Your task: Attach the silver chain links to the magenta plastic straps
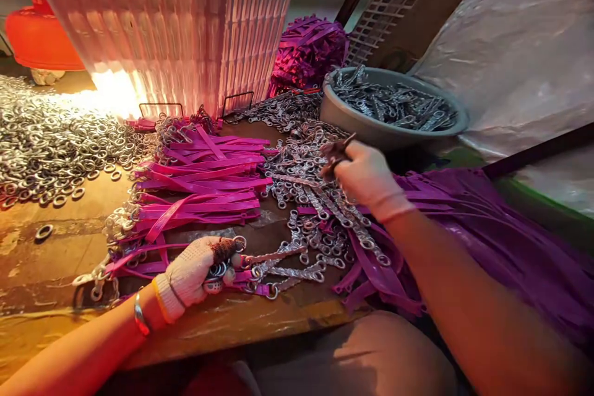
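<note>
My left hand point(206, 269), in a white glove with dark-stained fingertips, is closed around several metal rings point(217, 270). One ring is pinched upright between thumb and finger. Short magenta straps point(244, 278) with metal ends come out from under that hand, beside twisted metal links point(304, 272). My right hand point(359, 167), gloved too, is over the heap of metal links point(301, 158). Its dark fingertips are curled together, and what they hold, if anything, is not clear. Left of the heap lies a row of magenta straps point(208, 179) with metal pieces on their left ends.
Loose metal rings point(60, 142) are piled at the left. A grey basin point(394, 130) of metal links stands at the back right. Long magenta straps point(473, 216) lie under my right forearm. A ribbed translucent panel point(171, 31) rises behind, near a magenta bundle point(309, 52).
</note>
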A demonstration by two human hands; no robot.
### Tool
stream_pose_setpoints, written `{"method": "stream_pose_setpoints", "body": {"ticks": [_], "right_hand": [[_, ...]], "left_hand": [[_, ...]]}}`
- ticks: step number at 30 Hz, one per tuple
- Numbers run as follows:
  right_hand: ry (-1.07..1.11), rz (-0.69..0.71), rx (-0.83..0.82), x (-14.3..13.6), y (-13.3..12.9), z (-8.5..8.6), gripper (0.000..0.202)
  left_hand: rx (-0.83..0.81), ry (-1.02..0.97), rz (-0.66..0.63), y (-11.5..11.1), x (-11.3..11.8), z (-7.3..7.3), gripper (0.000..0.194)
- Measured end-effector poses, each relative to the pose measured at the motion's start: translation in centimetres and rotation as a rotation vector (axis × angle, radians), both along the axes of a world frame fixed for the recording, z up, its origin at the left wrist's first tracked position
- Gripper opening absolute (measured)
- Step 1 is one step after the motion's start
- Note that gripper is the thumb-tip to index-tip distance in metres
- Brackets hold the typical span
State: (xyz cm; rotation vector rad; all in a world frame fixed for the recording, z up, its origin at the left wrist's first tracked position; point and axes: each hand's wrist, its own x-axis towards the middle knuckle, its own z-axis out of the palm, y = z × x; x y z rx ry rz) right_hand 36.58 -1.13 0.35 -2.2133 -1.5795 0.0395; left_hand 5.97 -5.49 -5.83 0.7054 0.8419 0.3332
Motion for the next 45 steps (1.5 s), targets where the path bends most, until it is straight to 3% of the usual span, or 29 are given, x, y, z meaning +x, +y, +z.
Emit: {"method": "stream_pose_setpoints", "body": {"ticks": [4,7,9,13,17,20,23,26,30,33,36,38,41,43,45], "right_hand": [[0.235,0.430,0.025,-6.6,-6.6,-3.3,0.038],[-0.035,0.589,0.095,-10.3,-10.7,-4.8,0.044],[-0.263,0.655,0.134,-11.7,-12.3,-5.0,0.036],[-0.498,0.737,0.149,-13.2,-13.0,-4.8,0.016],[-0.573,0.798,0.110,-13.9,-12.6,-4.1,0.016],[-0.593,0.858,0.093,-14.1,-12.4,-3.2,0.017],[-0.463,0.780,-0.012,-14.0,-12.0,-1.9,0.009],[-0.112,0.585,-0.160,-13.9,-11.4,-1.0,0.019],[0.270,0.473,-0.276,-14.2,-10.7,-1.4,0.025],[0.293,0.477,-0.293,-14.4,-10.5,-2.2,0.022],[0.219,0.597,-0.266,-14.7,-10.7,-2.7,0.026],[0.059,0.688,-0.181,-15.0,-11.1,-3.1,0.024],[-0.212,0.664,-0.084,-16.0,-11.4,-4.2,0.011],[-0.140,0.562,-0.127,-16.5,-11.2,-5.2,0.014],[0.128,0.476,-0.188,-16.2,-10.4,-6.0,0.015]], "left_hand": [[-0.083,-0.012,0.044,-0.1,-0.1,0.8,0.022],[-0.136,-0.023,0.021,-0.3,-0.3,1.0,0.019],[-0.151,-0.027,-0.010,-0.5,-0.4,0.8,0.018],[-0.195,-0.021,-0.117,-0.5,-0.8,0.2,0.019],[-0.281,-0.097,-0.310,0.1,-1.5,-0.5,0.018],[-0.335,-0.155,-0.354,0.4,-2.0,-0.9,0.017],[-0.347,-0.173,-0.277,0.5,-2.1,-1.0,0.023],[-0.293,-0.191,-0.171,0.3,-2.0,-0.7,0.035],[-0.021,-0.177,-0.163,-0.6,-1.7,0.0,0.034],[0.145,-0.081,-0.166,-1.2,-1.5,0.4,0.019],[0.074,-0.030,-0.122,-1.6,-1.2,0.4,0.017],[0.009,-0.034,-0.088,-1.7,-0.9,0.0,0.018],[-0.024,-0.052,0.009,-1.5,-0.5,-0.7,0.018],[0.006,-0.065,0.091,-1.1,-0.4,-0.9,0.019],[0.114,-0.025,0.109,-0.4,-0.5,-0.7,0.025]]}}
